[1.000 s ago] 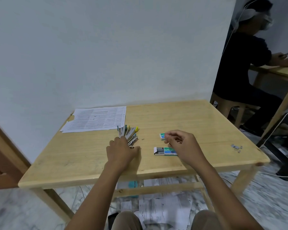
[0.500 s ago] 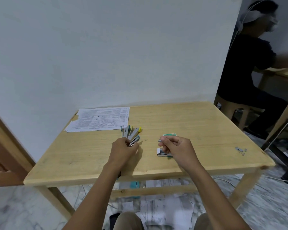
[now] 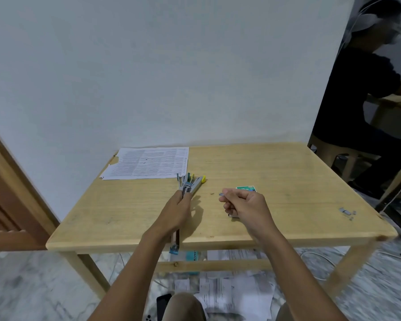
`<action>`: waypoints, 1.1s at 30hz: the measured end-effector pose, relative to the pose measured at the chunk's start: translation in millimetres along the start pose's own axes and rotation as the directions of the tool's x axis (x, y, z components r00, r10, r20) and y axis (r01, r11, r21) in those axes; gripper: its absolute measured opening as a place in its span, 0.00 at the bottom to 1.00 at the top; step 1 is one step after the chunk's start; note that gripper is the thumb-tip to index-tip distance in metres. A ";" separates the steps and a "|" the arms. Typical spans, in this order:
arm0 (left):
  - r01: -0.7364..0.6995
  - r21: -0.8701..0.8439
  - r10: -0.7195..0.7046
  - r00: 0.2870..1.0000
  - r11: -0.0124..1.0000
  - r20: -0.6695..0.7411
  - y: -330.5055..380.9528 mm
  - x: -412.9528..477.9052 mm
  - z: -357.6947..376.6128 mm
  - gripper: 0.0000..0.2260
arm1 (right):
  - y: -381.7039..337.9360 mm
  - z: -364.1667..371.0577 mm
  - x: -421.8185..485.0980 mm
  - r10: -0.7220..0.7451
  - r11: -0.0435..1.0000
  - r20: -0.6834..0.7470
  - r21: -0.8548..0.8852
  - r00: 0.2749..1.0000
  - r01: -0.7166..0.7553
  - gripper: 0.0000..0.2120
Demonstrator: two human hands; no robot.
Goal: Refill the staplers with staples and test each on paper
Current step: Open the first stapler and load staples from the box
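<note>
Several staplers (image 3: 190, 184) fanned out from the left hand (image 3: 175, 213), its fingers curled round them over the bench (image 3: 287, 172), while the right hand (image 3: 247, 205) pinched a staple strip (image 3: 221, 194) in its fingertips beside a green staple box (image 3: 247, 188), with printed paper (image 3: 148, 163) lying far-left.

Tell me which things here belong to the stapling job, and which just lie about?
Job: staplers in left hand; staple strip in right hand; staple box; printed paper.
Lying about: stray staples; floor papers.
</note>
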State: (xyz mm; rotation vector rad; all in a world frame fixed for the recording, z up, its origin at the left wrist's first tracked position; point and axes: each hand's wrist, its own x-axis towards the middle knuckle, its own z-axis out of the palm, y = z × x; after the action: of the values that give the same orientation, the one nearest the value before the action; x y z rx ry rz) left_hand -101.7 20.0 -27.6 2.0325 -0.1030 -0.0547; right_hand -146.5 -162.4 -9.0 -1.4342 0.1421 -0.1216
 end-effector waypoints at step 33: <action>0.197 -0.391 -0.113 0.967 0.899 0.227 -16.6 19.7 -23.6 0.16 | 11.3 63.8 29.0 -0.344 0.680 0.297 -0.575 0.891 0.454 0.09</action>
State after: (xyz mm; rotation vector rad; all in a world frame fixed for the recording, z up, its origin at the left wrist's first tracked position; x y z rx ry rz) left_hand -79.3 46.4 -31.8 1.6030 -0.0476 -0.3544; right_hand -107.1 -103.5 -12.7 -2.1408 -0.3135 -0.3417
